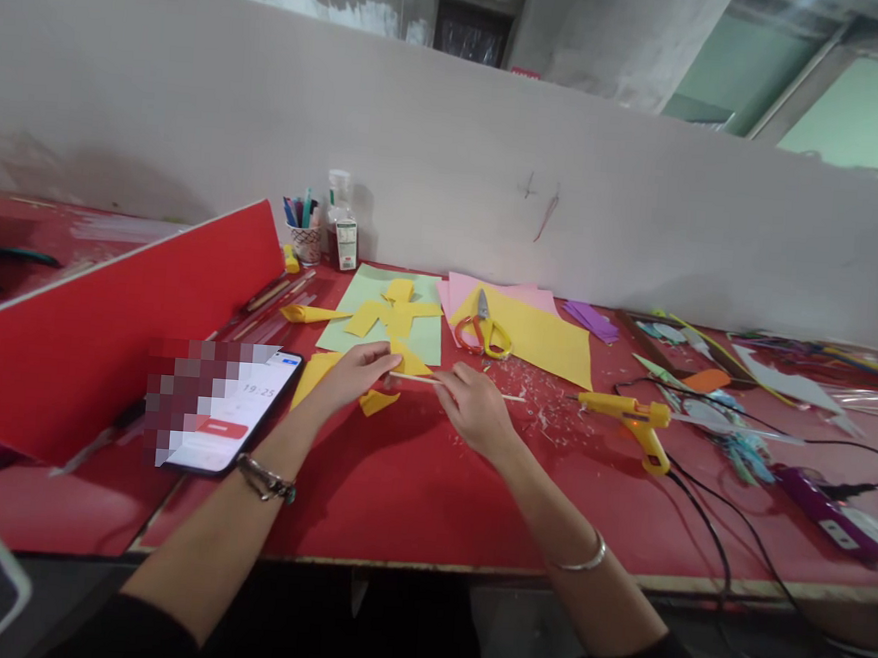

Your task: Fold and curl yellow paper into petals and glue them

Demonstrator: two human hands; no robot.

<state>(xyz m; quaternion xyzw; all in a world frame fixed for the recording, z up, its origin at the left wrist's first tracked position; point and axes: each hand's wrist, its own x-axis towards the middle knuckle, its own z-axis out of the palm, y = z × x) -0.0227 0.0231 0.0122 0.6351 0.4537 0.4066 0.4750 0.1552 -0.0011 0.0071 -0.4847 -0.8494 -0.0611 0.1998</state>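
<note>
Centre of the frame, and the left hand pinches a yellow paper piece, the right hand gripping a thin white stick along its lower edge, apparently to keep both steady. The hands sit slightly apart. Centre right, a yellow glue gun lies on the red surface, seemingly parked for easy reach.

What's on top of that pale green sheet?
Yellow paper pieces lie across the pale green sheet, hiding its middle. The left hand blocks part of its near edge, so anything there can't be seen.
</note>
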